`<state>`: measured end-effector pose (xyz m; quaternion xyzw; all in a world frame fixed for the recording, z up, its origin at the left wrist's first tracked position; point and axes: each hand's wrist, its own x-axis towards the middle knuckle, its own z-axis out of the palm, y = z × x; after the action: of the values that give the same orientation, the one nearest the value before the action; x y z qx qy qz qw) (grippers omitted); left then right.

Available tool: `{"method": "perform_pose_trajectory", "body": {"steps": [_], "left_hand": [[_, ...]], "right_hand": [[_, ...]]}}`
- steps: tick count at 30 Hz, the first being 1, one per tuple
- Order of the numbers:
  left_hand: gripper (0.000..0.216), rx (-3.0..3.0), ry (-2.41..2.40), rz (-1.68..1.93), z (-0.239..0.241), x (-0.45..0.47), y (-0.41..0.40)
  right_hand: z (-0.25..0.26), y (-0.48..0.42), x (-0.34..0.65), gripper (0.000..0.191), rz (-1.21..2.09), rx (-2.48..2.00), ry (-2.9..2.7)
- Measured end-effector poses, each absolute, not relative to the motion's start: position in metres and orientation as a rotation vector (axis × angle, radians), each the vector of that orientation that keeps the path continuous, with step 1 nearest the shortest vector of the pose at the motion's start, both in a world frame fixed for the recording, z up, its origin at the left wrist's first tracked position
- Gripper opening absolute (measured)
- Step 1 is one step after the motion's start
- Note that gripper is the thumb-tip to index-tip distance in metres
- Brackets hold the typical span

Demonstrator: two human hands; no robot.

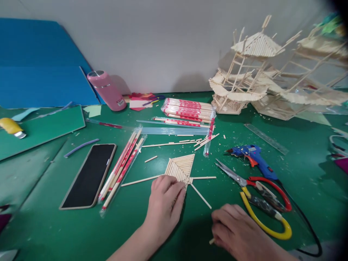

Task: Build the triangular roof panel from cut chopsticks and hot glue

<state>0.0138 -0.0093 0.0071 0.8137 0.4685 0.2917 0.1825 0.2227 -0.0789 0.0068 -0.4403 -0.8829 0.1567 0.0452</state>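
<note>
My left hand (167,203) is closed over the lower left of a fan-shaped panel of wooden sticks (183,166), gripping its edge. Long loose ends stick out from the panel's left and right sides, and part of it is hidden under my fingers. At the lower right, my right hand (233,226) is closed, with the short end of a wooden stick (212,241) poking out below the fingers. Beside that hand lie scissors (252,188) with one red and one yellow handle, blades slightly apart. A blue glue gun (254,156) rests just behind them.
Packs of wrapped chopsticks (189,108) lie at the back, and more wrapped chopsticks (122,163) beside a phone (89,175). A pink bottle (107,90) leans by the wall. Stick-built pagoda models (244,79) stand back right. A clear ruler (266,139) and stick pieces (150,158) are scattered about.
</note>
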Motion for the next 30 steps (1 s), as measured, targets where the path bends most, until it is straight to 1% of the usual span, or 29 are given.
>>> {"method": "perform_pose_trajectory", "body": {"steps": [2,6,12,15,19,30], "left_hand": [[0.019,2.323,1.318,0.81,0.004,0.014,-0.009],[0.019,2.381,1.293,0.812,-0.002,0.013,-0.009],[0.022,2.392,1.217,0.855,-0.005,0.012,-0.01],[0.023,2.38,1.2,0.883,-0.009,0.013,-0.01],[0.021,2.367,1.2,0.879,-0.011,0.014,-0.008],[0.016,2.392,1.206,0.837,-0.01,0.014,-0.007]], "right_hand": [[0.006,-0.077,0.224,0.008,0.501,-1.309,-2.671],[0.013,-0.055,0.226,0.007,0.601,-1.373,-2.469],[0.014,-0.02,0.219,0.012,0.503,-1.378,-2.332],[0.006,-0.017,0.214,0.013,0.573,-1.392,-2.254],[-0.003,-0.015,0.205,0.01,0.656,-1.391,-2.195],[-0.012,-0.013,0.198,0.01,0.658,-1.38,-2.183]]}}
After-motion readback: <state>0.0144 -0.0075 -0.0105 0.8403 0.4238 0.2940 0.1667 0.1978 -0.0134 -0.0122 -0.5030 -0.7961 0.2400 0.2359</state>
